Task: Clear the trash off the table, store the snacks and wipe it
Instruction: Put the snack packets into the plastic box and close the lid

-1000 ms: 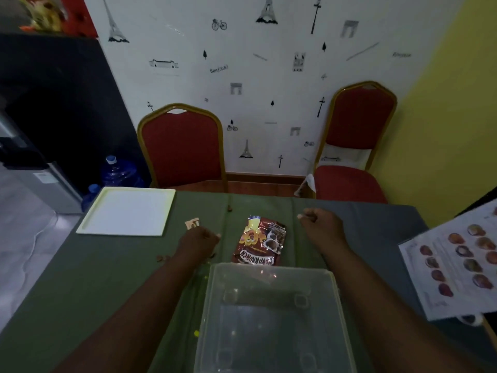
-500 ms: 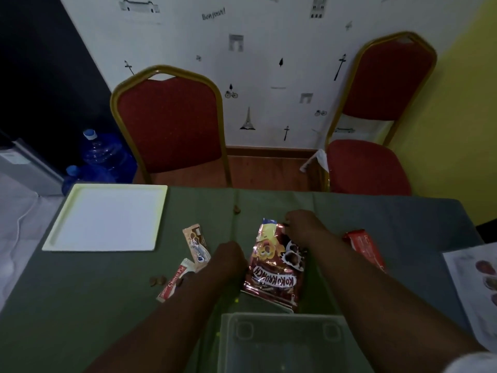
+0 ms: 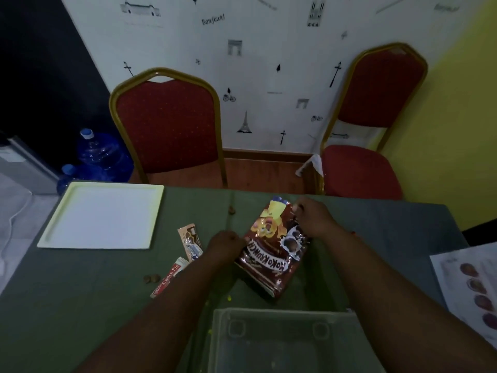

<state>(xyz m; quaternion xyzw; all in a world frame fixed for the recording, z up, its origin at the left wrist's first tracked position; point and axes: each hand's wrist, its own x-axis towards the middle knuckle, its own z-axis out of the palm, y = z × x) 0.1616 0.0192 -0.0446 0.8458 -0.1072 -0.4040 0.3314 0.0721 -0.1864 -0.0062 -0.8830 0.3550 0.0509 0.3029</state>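
Note:
A brown Koko Krunch bag [image 3: 271,249] is tilted up off the green table [image 3: 80,286], held by both hands. My right hand [image 3: 313,218] grips its top right corner. My left hand [image 3: 224,246] pinches its left edge. A clear plastic bin [image 3: 282,343] stands just in front of me, below the bag. Two small snack packs lie left of my left arm: a brown and white one [image 3: 191,242] and a red Choco Pie pack [image 3: 168,281]. Brown crumbs [image 3: 150,278] lie near them, and one more crumb [image 3: 231,210] sits farther back.
A white square tray [image 3: 103,215] rests on the table's far left. A printed sheet [image 3: 470,286] lies at the right edge. Two red chairs [image 3: 166,125] stand behind the table by the wall. Blue water bottles [image 3: 99,154] sit on the floor at left.
Both hands closed on the Koko Krunch bag and lifted its top end off the table. The view tilted and moved forward, so the bin now shows only at the bottom.

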